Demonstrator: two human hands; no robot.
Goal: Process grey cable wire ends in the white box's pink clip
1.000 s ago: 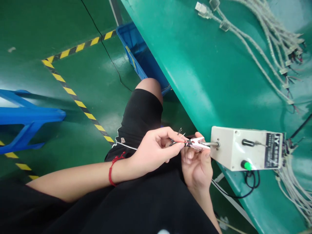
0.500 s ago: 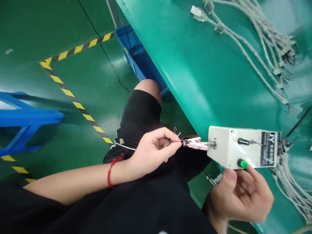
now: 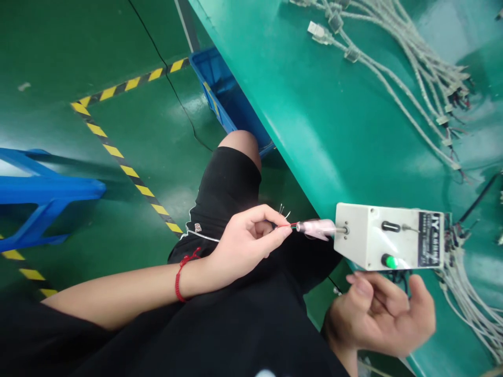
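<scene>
Thin red and green wires (image 3: 293,225) are pinched between the thumb and index finger of my left hand (image 3: 251,243). Their far ends meet a pink clip (image 3: 318,229), blurred as if spinning, on the metal shaft of a white box-shaped machine (image 3: 393,235). On the machine's top are a black switch (image 3: 391,226) and a green lit knob (image 3: 390,261). My right hand (image 3: 385,314) is just below the machine, palm up, fingers loosely curled and apart, holding nothing.
Bundled grey USB cables (image 3: 412,57) lie on the green table (image 3: 298,104), and more cables (image 3: 467,293) lie right of the machine. A blue crate (image 3: 220,89) stands beneath the table edge. A blue stool (image 3: 51,188) is on the floor at left.
My right hand has drawn away from the green knob, down and slightly left. The pink clip, sharp before, is now blurred. My left hand keeps its pinch on the wires.
</scene>
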